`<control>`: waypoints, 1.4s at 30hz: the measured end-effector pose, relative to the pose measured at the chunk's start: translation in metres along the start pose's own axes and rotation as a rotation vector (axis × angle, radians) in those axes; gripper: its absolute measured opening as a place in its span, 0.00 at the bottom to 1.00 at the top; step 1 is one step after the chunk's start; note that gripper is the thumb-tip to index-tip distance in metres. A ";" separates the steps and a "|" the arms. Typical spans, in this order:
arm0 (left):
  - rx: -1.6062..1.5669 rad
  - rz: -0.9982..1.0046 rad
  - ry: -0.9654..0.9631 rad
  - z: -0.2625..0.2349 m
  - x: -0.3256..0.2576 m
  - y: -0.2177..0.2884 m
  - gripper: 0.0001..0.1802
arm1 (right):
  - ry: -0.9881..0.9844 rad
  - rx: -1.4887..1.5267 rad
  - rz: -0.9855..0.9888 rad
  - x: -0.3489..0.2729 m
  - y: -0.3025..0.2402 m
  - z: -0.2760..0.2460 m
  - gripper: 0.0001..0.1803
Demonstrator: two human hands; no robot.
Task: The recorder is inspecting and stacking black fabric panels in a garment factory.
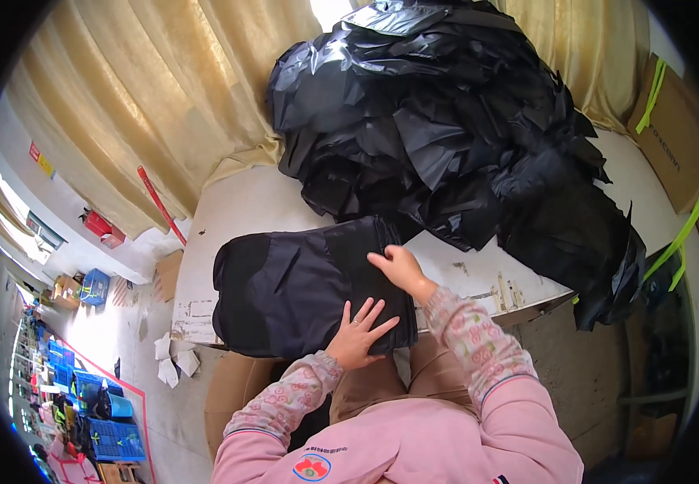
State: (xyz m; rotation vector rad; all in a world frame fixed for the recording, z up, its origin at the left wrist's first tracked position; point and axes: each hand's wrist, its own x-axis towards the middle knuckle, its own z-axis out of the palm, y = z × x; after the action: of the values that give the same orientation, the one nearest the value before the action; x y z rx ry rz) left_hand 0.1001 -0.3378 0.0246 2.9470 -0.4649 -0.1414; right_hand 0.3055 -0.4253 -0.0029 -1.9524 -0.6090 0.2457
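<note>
A neat stack of dark navy-black fabric pieces [285, 282] lies on the near part of the white table, partly over its front edge. Its layers show along the right side. My left hand [359, 334] rests on the near right part of the stack, palm down and fingers spread. My right hand [402, 270] is at the stack's right edge with its fingers curled in. Whether a fabric edge is between those fingers is hidden. Both my forearms wear flowered sleeve covers [478, 335].
A large heap of black glossy sheets [438, 121] covers the back of the white table [240, 198] and hangs over its right front edge. A cardboard box [676, 133] stands at right. Beige curtains [148, 97] hang behind. Blue crates [115, 440] stand on the floor at left.
</note>
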 end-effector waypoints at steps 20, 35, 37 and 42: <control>-0.050 -0.021 0.080 0.016 0.003 0.004 0.51 | 0.004 -0.508 -0.567 -0.001 0.025 0.001 0.25; -0.300 0.014 -0.109 -0.027 0.009 -0.001 0.50 | 0.589 -1.107 0.165 -0.113 0.154 -0.348 0.08; -0.282 0.029 -0.106 -0.037 0.015 0.007 0.46 | 0.437 -1.137 0.244 -0.111 0.162 -0.352 0.08; -0.527 0.134 0.051 -0.048 0.033 0.037 0.28 | 0.637 -0.706 -0.008 -0.099 0.134 -0.328 0.07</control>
State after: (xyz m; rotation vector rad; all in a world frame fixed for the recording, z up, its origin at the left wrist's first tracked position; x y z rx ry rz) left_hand 0.1258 -0.3761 0.0762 2.3922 -0.5222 -0.1460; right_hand 0.4020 -0.7795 0.0159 -2.5136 -0.2856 -0.6677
